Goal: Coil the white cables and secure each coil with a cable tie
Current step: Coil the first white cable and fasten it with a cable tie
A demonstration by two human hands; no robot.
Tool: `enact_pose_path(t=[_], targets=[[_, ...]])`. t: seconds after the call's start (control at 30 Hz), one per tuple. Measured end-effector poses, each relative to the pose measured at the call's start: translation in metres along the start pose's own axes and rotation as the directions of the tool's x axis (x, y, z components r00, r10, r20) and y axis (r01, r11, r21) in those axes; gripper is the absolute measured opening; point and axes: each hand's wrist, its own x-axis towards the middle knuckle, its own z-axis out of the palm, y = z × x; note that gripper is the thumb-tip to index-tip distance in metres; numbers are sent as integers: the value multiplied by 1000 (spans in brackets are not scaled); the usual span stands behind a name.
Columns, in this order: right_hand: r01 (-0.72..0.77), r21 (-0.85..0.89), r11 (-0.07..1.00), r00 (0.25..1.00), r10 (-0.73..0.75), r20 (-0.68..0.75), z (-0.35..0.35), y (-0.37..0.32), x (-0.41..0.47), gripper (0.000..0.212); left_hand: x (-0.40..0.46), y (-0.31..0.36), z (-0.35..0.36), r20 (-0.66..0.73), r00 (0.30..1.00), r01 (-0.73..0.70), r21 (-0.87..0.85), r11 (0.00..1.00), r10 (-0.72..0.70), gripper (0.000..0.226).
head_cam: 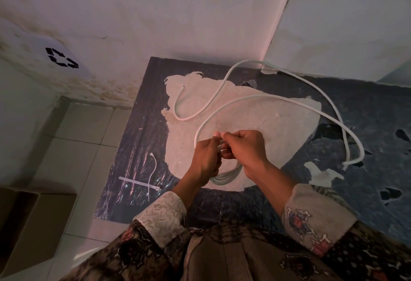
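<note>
The coiling is under way but looks far from finished. Both hands meet over the pale worn patch [266, 125] of the dark surface [367, 114]: the left hand [205, 155] is closed around the gathered loops of the coil [229, 175], which hangs below it, touching or just above the patch, while the right hand [246, 149] is curled shut, fingers pinching the white cable [266, 97] where it feeds into the coil. Only a few turns seem gathered. Most of the cable lies loose beyond the patch, sweeping out past its far-right edge and back; a second cable length [200, 111] snakes across the patch's far side, though whether it is a separate cable I cannot tell. Two cable ties [151, 169] lie unused on the surface left of the patch, near each other, one crossing the other. No coil is tied yet, so winding, tying and any further cable all remain, as I judge it.
</note>
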Motion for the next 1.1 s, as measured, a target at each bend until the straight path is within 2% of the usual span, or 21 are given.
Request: enact_pose_path(t=[0.1,0.2,0.3,0.4,0.47,0.53,0.57,0.67,0.8,0.9,1.03,1.1], targets=[[-4,-52,999,1000,4,-4,0,-2,3,23,-2,1,4,14,1000,1,22,1000,-2,53],[58,-140,988,996,-48,74,-5,-5,3,24,1,1,0,31,998,47,-6,999,-47,52],[156,-339,928,977,-96,188,-12,-14,8,22,6,1,-7,45,994,96,-23,995,-95,52],[164,-521,838,985,-106,139,-18,-20,23,33,7,2,-11,79,987,143,-55,988,-139,49],[135,-466,875,973,-27,231,-24,-26,32,32,8,1,-13,98,984,157,-69,985,-150,46],[59,-320,945,913,78,400,-29,-29,35,19,8,2,-14,121,980,165,-77,983,-155,45],[29,-291,956,896,104,431,-31,-30,37,22,9,2,-14,131,979,166,-77,983,-155,46],[3,-347,938,904,146,402,-33,-30,44,28,9,3,-10,146,977,165,-47,985,-157,48],[-89,-384,919,866,261,425,-34,-31,53,20,9,0,-6,192,966,181,-33,983,-171,45],[-101,-311,945,870,236,434,-33,-28,57,15,11,-1,-5,212,955,217,-32,976,-206,49],[-65,-302,951,893,190,408,-27,-30,58,16,15,2,-5,219,950,236,-30,971,-224,67],[-94,-276,957,896,202,396,-26,-32,58,20,16,3,-8,251,935,269,-42,962,-251,65]])
